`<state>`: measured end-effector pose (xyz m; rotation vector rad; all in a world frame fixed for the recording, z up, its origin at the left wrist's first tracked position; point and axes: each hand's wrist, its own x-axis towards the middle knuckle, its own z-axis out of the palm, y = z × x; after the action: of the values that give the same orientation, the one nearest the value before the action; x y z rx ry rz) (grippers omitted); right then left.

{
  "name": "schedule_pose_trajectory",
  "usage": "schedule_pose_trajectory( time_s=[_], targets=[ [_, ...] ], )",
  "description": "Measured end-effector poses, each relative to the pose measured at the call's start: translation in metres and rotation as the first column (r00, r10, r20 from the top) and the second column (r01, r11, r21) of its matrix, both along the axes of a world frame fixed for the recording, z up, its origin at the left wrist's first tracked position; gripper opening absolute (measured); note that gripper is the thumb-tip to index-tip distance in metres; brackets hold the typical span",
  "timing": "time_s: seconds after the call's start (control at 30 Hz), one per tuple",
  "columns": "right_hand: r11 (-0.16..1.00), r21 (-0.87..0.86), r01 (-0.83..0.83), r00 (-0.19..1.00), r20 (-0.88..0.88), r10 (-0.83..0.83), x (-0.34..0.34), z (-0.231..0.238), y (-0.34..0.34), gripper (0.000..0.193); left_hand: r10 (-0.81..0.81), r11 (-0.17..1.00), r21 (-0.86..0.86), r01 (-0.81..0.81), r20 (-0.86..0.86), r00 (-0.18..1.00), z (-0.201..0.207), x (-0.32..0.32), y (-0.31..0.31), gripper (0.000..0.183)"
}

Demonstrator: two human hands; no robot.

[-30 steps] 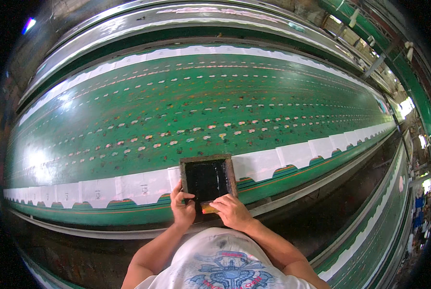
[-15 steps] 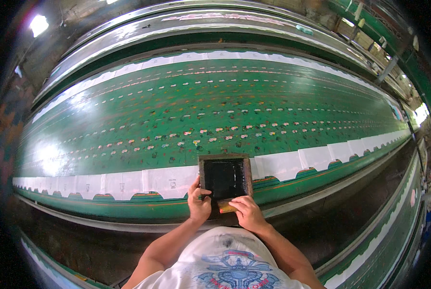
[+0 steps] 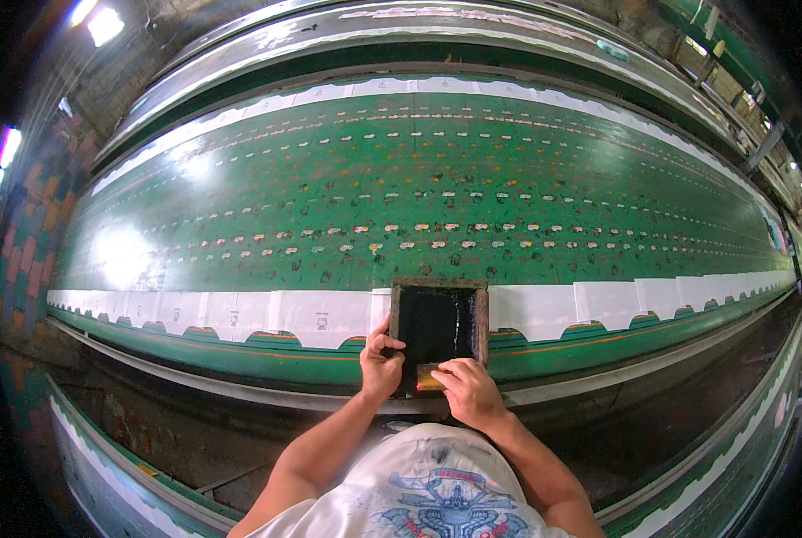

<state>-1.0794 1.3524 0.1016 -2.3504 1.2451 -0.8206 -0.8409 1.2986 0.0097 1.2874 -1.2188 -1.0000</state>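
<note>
Both bare hands work at a rectangular dark wooden frame (image 3: 439, 283), black inside, at six o'clock on the long green table (image 3: 266, 193).
The left hand (image 3: 383, 366) grasps the frame's side at eight o'clock; the right hand (image 3: 474, 392) pinches a small yellow-and-red block (image 3: 430, 380) at six. I think the frame should rest steady over the white paper sheets (image 3: 322, 316), and the block should stay level, pressed evenly.

Shirt (image 3: 459, 502) cropped; frame (image 3: 482, 327) part-hidden
</note>
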Motion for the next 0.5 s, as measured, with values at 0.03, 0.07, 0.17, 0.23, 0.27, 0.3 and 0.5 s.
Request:
schedule_pose_trajectory(
  time_s=[0.03, 0.07, 0.17, 0.23, 0.27, 0.3, 0.5],
  targets=[
    [0.999, -0.030, -0.020, 0.999, -0.045, 0.018, 0.000, 0.003, -0.003, 0.034, -0.001, 1.000, -0.004, 0.001, -0.005, 1.000, -0.003, -0.002, 0.000, 0.027],
    [0.999, -0.022, -0.035, 0.996, -0.082, 0.033, 0.002, 0.005, -0.006, 0.034, -0.002, 1.000, -0.008, 0.002, -0.010, 1.000, -0.005, -0.002, -0.001, 0.027],
    [0.996, 0.026, -0.081, 0.983, -0.166, 0.084, 0.003, 0.010, -0.017, 0.033, -0.011, 1.000, -0.010, 0.011, -0.017, 1.000, -0.004, -0.004, -0.001, 0.027],
    [0.990, 0.087, -0.113, 0.976, -0.176, 0.127, 0.001, 0.013, -0.027, 0.031, -0.012, 1.000, -0.005, 0.012, -0.019, 1.000, -0.004, -0.005, -0.002, 0.027],
    [0.980, 0.154, -0.128, 0.968, -0.194, 0.157, -0.001, 0.017, -0.034, 0.030, -0.009, 1.000, -0.001, 0.009, -0.020, 1.000, -0.005, -0.004, -0.002, 0.027],
    [0.965, 0.220, -0.141, 0.959, -0.210, 0.188, -0.004, 0.022, -0.043, 0.030, -0.006, 1.000, 0.003, 0.006, -0.020, 1.000, -0.007, -0.004, -0.001, 0.027],
    [0.941, 0.323, -0.103, 0.952, -0.242, 0.187, -0.007, 0.039, -0.108, 0.030, 0.001, 1.000, -0.014, -0.001, -0.021, 1.000, -0.010, -0.006, -0.001, 0.026]
  ],
)
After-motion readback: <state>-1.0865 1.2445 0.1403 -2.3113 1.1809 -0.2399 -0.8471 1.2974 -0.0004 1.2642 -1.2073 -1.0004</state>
